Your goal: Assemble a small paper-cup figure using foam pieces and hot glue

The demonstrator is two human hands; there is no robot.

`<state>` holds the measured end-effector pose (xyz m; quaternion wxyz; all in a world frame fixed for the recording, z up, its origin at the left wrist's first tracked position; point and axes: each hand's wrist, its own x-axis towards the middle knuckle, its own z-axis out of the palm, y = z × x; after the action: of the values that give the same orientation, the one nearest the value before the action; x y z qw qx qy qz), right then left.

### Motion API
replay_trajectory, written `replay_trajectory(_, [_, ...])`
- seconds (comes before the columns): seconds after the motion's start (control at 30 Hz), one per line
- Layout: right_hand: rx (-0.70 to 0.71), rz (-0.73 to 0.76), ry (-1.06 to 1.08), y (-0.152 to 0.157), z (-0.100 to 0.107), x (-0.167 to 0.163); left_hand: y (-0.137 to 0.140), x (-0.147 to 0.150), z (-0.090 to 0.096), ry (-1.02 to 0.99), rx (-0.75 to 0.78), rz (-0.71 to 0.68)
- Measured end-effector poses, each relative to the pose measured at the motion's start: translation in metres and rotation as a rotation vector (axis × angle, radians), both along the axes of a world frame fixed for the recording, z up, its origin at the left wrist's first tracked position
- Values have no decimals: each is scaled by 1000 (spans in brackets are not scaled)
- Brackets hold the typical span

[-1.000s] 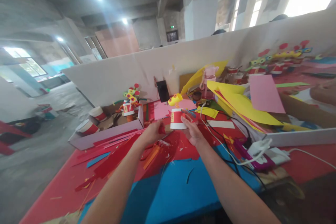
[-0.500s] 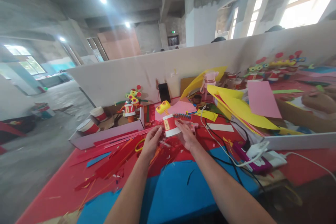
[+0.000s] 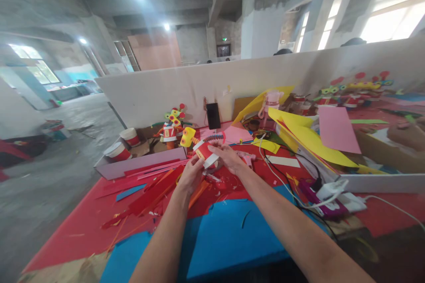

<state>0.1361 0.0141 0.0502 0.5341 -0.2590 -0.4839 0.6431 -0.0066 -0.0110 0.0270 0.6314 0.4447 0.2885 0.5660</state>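
Observation:
Between my hands is a paper-cup figure [image 3: 206,154] with a red and white body, a yellow head [image 3: 188,137] with red eyes, and a dark blue coiled paper arm [image 3: 215,138]. It is tilted, its head leaning to the left. My left hand [image 3: 192,173] is closed on the lower left side of the cup. On the other side, my right hand [image 3: 226,155] has its fingers closed on the cup near the coiled arm. Part of the cup is hidden behind my fingers. Red paper strips [image 3: 149,199] lie below and left of my left hand.
A shallow box [image 3: 142,164] at the left holds paper cups and a similar finished-looking figure [image 3: 171,130]. A phone [image 3: 213,116] leans on the white partition [image 3: 159,90]. Cables run to a purple power strip [image 3: 320,203] at the right. Blue paper [image 3: 232,239] covers the front.
The cup figure has tipped over to the left between my hands, and my left hand now grips its side. The view has shifted slightly.

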Motion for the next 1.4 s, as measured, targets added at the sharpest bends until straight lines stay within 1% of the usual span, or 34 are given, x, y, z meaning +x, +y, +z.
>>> replay_trajectory(0.1, [92, 16, -147, 7, -2, -5, 2, 2, -2, -21, -49, 69])
replay_trajectory(0.17, [210, -14, -262, 16, -6, -1, 4, 0, -1, -52, -85, 114])
replay_trajectory(0.2, [275, -52, -335, 21, -9, 2, 5, -2, 0, -72, -97, 141])
replay_trajectory(0.23, [337, -127, -410, 26, -13, 6, 6, -4, 1, -97, -101, 172])
replay_trajectory(0.3, [408, -286, -602, 34, -22, 12, 9, -10, 1, -150, -90, 236])
replay_trajectory(0.33, [440, -327, -709, 36, -27, 13, 11, -12, 1, -174, -80, 266])
replay_trajectory(0.43, [636, -260, -986, 33, -43, 8, 16, -18, -2, -215, -54, 320])
replay_trajectory(0.47, [680, -235, -1070, 30, -48, 5, 17, -18, -3, -219, -47, 328])
replay_trajectory(0.53, [726, -213, -1230, 24, -53, 0, 19, -19, -5, -231, -35, 332])
replay_trajectory(0.6, [731, -231, -1310, 18, -54, -1, 20, -19, -5, -266, -42, 325])
replay_trajectory(0.63, [723, -253, -1297, 15, -53, 0, 20, -18, -5, -290, -55, 319])
replay_trajectory(0.7, [666, -315, -1151, 9, -50, 3, 18, -16, -3, -338, -105, 298])
replay_trajectory(0.8, [486, -390, -739, -3, -46, 8, 12, -11, 3, -432, -181, 250])
replay_trajectory(0.87, [393, -388, -498, -11, -45, 9, 8, -7, 8, -501, -206, 215])
replay_trajectory(0.93, [322, -339, -369, -17, -44, 9, 4, -3, 11, -527, -227, 193])
replay_trajectory(1.0, [280, -316, -314, -20, -44, 8, 2, 0, 12, -516, -249, 190])
replay_trajectory(1.03, [281, -330, -295, -21, -44, 7, 1, 0, 12, -507, -260, 195])
replay_trajectory(1.07, [303, -356, -276, -21, -44, 7, 1, 1, 12, -500, -268, 200])
replay_trajectory(1.17, [440, -431, -253, -22, -42, 7, 3, 2, 11, -503, -291, 204])
replay_trajectory(1.27, [545, -463, -296, -26, -39, 8, 4, 5, 10, -500, -302, 193])
replay_trajectory(1.4, [556, -508, -394, -32, -35, 8, 3, 9, 9, -493, -295, 206])
